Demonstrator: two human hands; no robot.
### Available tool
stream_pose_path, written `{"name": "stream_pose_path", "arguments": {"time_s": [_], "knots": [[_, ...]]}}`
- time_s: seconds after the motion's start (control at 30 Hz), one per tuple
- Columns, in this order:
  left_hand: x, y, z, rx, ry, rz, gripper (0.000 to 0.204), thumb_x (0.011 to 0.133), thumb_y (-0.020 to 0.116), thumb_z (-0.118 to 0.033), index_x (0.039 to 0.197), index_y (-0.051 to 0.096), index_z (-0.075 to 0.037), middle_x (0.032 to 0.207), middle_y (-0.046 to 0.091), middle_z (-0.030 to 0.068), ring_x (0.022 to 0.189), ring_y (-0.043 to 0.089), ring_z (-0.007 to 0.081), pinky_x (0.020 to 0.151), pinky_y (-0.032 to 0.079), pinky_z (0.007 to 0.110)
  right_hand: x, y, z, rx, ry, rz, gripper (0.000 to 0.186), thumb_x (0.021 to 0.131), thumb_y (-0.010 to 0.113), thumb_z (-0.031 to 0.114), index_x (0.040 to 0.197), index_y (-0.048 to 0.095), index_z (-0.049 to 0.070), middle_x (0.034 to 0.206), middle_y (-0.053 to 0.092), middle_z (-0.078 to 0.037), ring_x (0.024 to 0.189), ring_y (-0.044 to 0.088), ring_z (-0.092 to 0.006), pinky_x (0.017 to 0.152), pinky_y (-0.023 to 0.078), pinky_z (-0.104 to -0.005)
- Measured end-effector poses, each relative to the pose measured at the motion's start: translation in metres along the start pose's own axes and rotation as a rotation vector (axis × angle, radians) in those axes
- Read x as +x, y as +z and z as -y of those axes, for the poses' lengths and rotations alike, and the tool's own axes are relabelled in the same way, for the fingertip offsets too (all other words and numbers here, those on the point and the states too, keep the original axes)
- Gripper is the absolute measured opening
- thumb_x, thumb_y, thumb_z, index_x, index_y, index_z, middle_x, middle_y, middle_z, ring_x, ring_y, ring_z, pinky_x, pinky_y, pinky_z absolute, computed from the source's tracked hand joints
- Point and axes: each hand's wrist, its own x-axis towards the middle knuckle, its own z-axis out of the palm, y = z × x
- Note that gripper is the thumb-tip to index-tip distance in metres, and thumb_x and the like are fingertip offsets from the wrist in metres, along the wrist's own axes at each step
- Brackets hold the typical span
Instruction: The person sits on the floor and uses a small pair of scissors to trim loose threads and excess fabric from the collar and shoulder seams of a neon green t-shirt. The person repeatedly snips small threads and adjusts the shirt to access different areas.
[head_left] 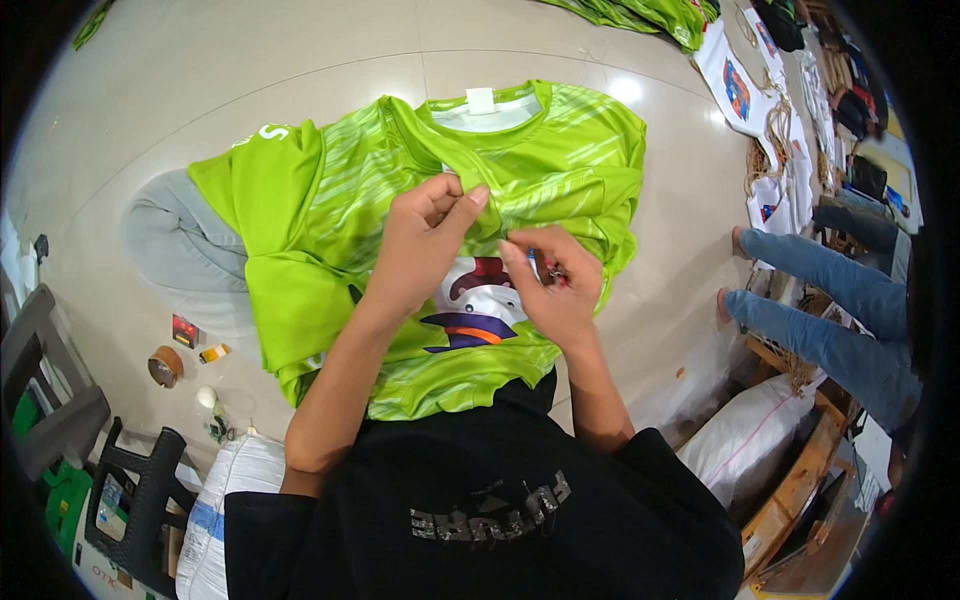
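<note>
A bright green sports jersey (350,200) with pale streaks and a printed cartoon figure is spread over my lap and legs. My left hand (425,240) is closed in a pinch on a raised fold of its cloth, just below the neckline. Close to its right, my right hand (560,285) is curled, thumb and forefinger pressed together near the same fold. Within its palm sits a small object (553,272) with red and bluish bits, mostly hidden by the fingers; its kind cannot be made out. A white label (480,101) shows inside the collar.
On the tiled floor at left lie a brown tape roll (165,367), a small red box (184,331) and a yellow item (214,353). A black plastic chair (135,500) and white sacks (235,490) stand nearer. Another person's jeans-clad legs (830,275) extend at right, near white drawstring bags (735,85).
</note>
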Motion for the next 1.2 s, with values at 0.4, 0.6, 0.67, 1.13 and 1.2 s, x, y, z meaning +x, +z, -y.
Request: {"name": "stream_pose_path", "arguments": {"time_s": [0.4, 0.6, 0.67, 1.13, 1.2], "knots": [[0.000, 0.000, -0.005, -0.303, 0.012, -0.012, 0.024, 0.103, 0.065, -0.022, 0.087, 0.063, -0.005, 0.082, 0.067, -0.0020, 0.076, 0.059, 0.0035, 0.077, 0.050, 0.023, 0.032, -0.029, 0.018, -0.087, 0.017, 0.093, 0.026, 0.094, 0.071, 0.008, 0.116, 0.063, 0.000, 0.102, 0.068, -0.015, 0.078, 0.069, -0.0202, 0.067, 0.053, -0.0296], [0.000, -0.006, -0.004, -0.301, -0.008, 0.040, 0.023, 0.103, 0.065, -0.022, 0.088, 0.064, -0.005, 0.079, 0.062, -0.0046, 0.074, 0.054, 0.0025, 0.077, 0.048, 0.023, 0.036, -0.033, 0.026, -0.229, -0.055, 0.153, 0.032, 0.090, 0.075, 0.011, 0.119, 0.065, 0.001, 0.097, 0.068, -0.015, 0.083, 0.070, -0.0280, 0.070, 0.055, -0.0343], [-0.002, -0.006, -0.003, -0.296, 0.006, 0.037, 0.023, 0.103, 0.066, -0.022, 0.087, 0.064, -0.006, 0.078, 0.061, -0.0050, 0.074, 0.053, 0.0026, 0.078, 0.048, 0.023, 0.039, -0.033, 0.028, -0.267, -0.087, 0.152, 0.033, 0.089, 0.076, 0.012, 0.118, 0.066, 0.001, 0.094, 0.068, -0.014, 0.082, 0.071, -0.0277, 0.068, 0.055, -0.0345], [-0.006, -0.007, -0.004, -0.267, 0.029, 0.032, 0.024, 0.103, 0.066, -0.023, 0.086, 0.064, -0.005, 0.079, 0.061, -0.0050, 0.076, 0.054, 0.0034, 0.078, 0.047, 0.024, 0.041, -0.031, 0.034, -0.338, -0.082, 0.168, 0.031, 0.089, 0.077, 0.013, 0.116, 0.067, 0.002, 0.089, 0.067, -0.013, 0.078, 0.071, -0.0250, 0.058, 0.054, -0.0325], [-0.006, -0.007, -0.004, -0.267, 0.028, 0.034, 0.024, 0.103, 0.066, -0.023, 0.087, 0.065, -0.005, 0.079, 0.061, -0.0050, 0.076, 0.054, 0.0035, 0.078, 0.047, 0.024, 0.041, -0.030, 0.033, -0.330, -0.094, 0.156, 0.031, 0.089, 0.077, 0.013, 0.116, 0.067, 0.002, 0.089, 0.067, -0.013, 0.078, 0.071, -0.0252, 0.058, 0.054, -0.0327]]}}
